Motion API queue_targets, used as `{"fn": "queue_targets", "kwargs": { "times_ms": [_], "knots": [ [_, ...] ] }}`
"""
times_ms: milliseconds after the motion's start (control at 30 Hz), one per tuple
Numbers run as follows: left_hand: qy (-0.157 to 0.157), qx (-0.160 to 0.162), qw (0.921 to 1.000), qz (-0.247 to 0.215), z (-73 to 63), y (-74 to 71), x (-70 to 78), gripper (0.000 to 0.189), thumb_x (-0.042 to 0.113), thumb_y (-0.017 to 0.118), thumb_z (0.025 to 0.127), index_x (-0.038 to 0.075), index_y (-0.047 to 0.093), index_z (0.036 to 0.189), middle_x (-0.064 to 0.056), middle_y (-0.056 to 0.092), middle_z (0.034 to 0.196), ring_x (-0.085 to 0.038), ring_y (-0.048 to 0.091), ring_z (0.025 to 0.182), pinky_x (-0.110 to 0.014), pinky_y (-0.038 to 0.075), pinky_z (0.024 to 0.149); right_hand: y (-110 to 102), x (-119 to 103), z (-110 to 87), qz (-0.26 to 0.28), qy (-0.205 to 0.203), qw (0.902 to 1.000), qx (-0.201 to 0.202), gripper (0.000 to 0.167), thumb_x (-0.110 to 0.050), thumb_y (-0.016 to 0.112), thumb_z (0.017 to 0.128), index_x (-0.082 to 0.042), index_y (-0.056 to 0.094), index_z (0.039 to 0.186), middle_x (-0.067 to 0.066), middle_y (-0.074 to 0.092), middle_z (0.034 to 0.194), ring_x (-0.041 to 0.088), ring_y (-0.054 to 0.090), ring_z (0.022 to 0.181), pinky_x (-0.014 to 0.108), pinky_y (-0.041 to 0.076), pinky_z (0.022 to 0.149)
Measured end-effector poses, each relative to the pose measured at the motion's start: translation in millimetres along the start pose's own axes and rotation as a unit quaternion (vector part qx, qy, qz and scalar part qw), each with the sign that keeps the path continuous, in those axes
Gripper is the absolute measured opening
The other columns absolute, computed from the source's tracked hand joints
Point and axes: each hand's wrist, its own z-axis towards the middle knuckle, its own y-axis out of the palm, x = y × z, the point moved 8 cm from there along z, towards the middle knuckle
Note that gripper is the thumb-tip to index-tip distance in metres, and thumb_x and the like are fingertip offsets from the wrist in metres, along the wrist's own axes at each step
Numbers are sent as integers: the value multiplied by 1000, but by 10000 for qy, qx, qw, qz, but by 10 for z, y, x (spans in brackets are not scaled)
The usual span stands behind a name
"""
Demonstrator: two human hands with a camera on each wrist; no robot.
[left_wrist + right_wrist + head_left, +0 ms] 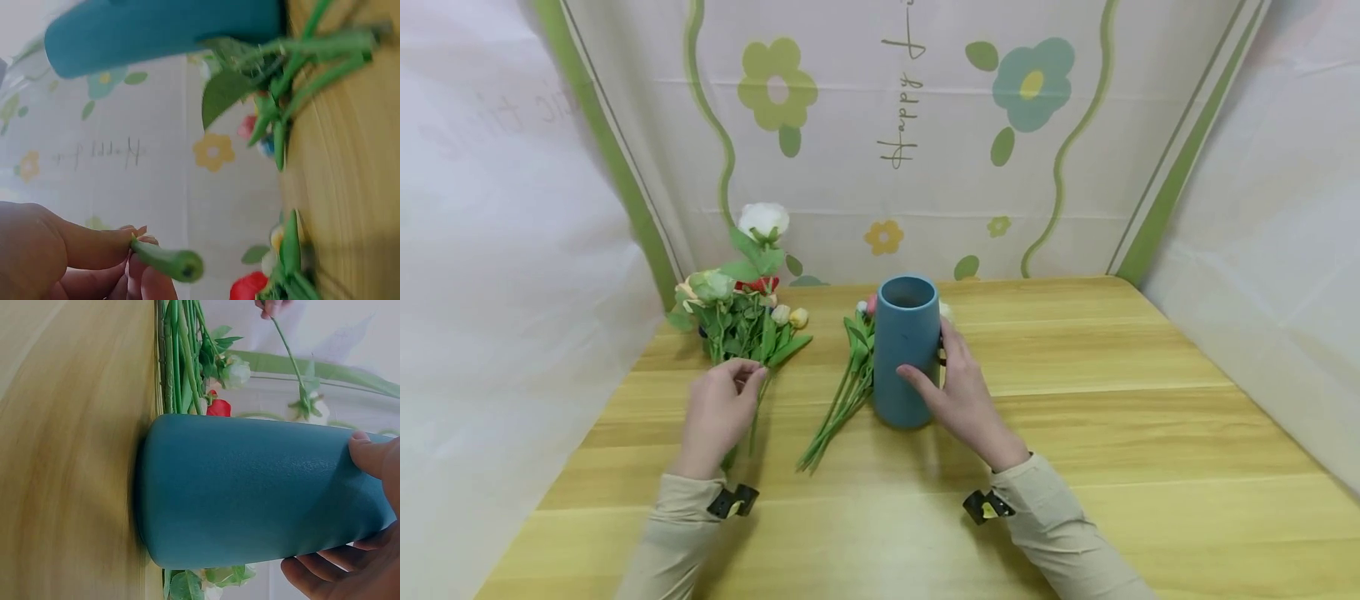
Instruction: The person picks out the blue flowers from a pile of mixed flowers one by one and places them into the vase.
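In the head view, my left hand (721,408) pinches the green stem of a white rose (763,220) between thumb and fingers. The bloom stands above the other flowers; the stem's cut end (187,267) points at the left wrist camera. My right hand (962,396) grips a tall blue vase (906,367), thumb across its front and fingers around the right side. The vase stands upright on the table, its mouth facing up. Near the left hand lies a bunch of mixed flowers (741,325), partly covered by that hand.
Another bunch of flowers with green stems (842,400) lies just left of the vase, its heads partly hidden behind it. The wooden table (1112,417) ends at a printed curtain (850,183) at the back. White cloth walls (1262,208) stand on both sides.
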Motion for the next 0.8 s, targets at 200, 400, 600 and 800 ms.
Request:
{"fn": "queue_targets", "kwargs": {
  "times_ms": [200, 400, 600, 800],
  "knots": [
    [392, -141, 9986, -315, -81, 245, 368, 14, 10, 67, 94, -1, 72, 101, -9, 69, 84, -19, 63, 70, -33, 51, 57, -16, -28, 17, -1, -69, 10000, 40, 84, -29, 74, 90, -1, 25, 152, 21, 40, 143, 33, 49, 122, 48, 50, 89],
    [661, -301, 9969, -296, -121, 520, 650, 9, 8, 69, 93, 1, 74, 94, -6, 69, 82, -16, 62, 67, -33, 50, 58, -12, -15, 18, -2, -47, 10000, 47, 85, -29, 74, 90, -1, 24, 153, 21, 38, 145, 33, 48, 123, 50, 50, 89],
    [542, -698, 9947, 521, -147, 780, 706, 9, 10, 68, 93, 6, 73, 87, -4, 67, 82, -20, 62, 72, -37, 50, 62, 11, 22, 16, -38, 4, 10000, 35, 84, -31, 73, 91, -3, 24, 153, 20, 39, 144, 33, 49, 123, 49, 50, 89],
    [311, -1105, 9868, 1139, -191, 936, 608, 10, 11, 70, 90, 10, 73, 80, -4, 68, 81, -22, 64, 72, -40, 51, 60, 17, 22, 6, -35, 29, 10000, 40, 84, -33, 73, 91, -4, 24, 154, 19, 39, 144, 32, 49, 123, 49, 50, 89]
  ]
}}
